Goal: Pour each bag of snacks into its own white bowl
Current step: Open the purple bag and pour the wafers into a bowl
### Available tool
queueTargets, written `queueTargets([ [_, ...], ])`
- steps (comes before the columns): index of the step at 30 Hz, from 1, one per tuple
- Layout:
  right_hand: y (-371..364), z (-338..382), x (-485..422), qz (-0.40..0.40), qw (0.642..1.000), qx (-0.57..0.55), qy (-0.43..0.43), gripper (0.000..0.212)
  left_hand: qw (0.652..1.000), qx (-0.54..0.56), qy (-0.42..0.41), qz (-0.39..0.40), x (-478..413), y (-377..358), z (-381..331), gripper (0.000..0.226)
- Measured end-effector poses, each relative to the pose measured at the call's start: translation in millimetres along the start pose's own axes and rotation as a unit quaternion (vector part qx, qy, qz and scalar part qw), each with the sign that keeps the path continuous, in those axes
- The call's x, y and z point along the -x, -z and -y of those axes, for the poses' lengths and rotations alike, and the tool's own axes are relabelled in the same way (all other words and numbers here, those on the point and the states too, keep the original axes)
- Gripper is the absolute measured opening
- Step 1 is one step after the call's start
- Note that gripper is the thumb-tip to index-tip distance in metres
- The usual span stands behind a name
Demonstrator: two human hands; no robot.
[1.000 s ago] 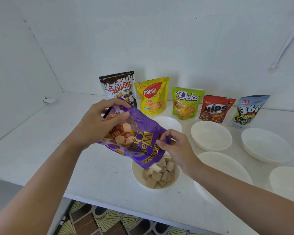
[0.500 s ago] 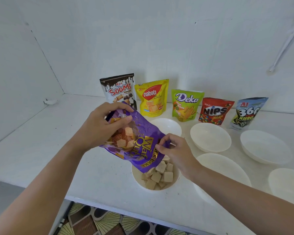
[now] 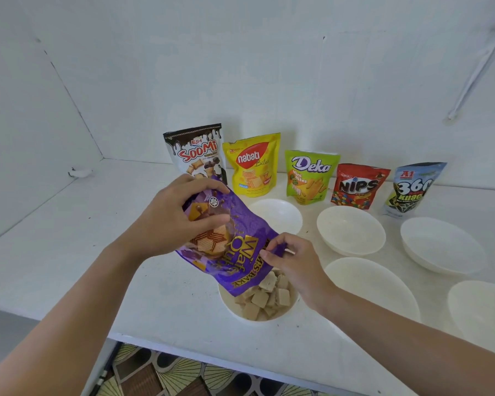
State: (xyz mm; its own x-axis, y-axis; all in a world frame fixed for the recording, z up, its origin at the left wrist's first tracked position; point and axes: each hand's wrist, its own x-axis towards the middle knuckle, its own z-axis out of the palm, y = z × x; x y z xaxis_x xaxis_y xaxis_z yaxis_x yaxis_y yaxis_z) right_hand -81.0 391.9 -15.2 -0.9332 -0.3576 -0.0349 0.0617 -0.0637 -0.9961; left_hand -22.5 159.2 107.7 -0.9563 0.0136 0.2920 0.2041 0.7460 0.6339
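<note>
A purple bag (image 3: 235, 244) printed with gold "Wafer" lettering, only partly readable, hangs upside down over the nearest white bowl (image 3: 226, 302), which holds a heap of pale square wafer cubes (image 3: 265, 298). The left hand (image 3: 169, 221) grips the bag's raised bottom end with fingers curled over it and thumb pressed on the front; the right hand (image 3: 295, 264) pinches the bag's lower edge by the opening, just above the cubes. Along the wall five bags stand upright in a row: a brown-and-white "Soomi" bag (image 3: 196, 151), a yellow "Nabati Bites" bag (image 3: 253, 164), a green "Deka Mini Bites" bag (image 3: 310, 177), a red "Nips" bag (image 3: 357, 185) and a blue "A1 360" bag (image 3: 412, 187). Five more white bowls (image 3: 350, 230) sit on the white table (image 3: 69, 247), nothing visible in them
</note>
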Motion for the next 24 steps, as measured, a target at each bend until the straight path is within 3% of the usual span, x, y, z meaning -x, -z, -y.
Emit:
queueTargets([
  [7,-1,21,-8,-0.025,0.996,-0.042,0.071,0.017,0.996,0.053,-0.038,-0.063,-7,6,-9,0.041],
  [14,1,-5,-1,0.006,1.000,-0.010,-0.014,0.018,0.997,-0.030,-0.071,0.024,-7,0,-9,0.041],
  [17,2,1,-6,-0.037,0.999,0.013,0.032,0.019,0.997,-0.023,-0.064,0.047,-10,0,-10,0.040],
  [22,2,28,-16,0.035,0.992,0.025,0.115,0.018,0.996,-0.013,-0.091,0.000,-16,3,-14,0.039],
  [24,2,31,-18,0.037,0.990,0.032,0.129,0.017,0.994,-0.026,-0.101,-0.014,-17,5,-16,0.048],
])
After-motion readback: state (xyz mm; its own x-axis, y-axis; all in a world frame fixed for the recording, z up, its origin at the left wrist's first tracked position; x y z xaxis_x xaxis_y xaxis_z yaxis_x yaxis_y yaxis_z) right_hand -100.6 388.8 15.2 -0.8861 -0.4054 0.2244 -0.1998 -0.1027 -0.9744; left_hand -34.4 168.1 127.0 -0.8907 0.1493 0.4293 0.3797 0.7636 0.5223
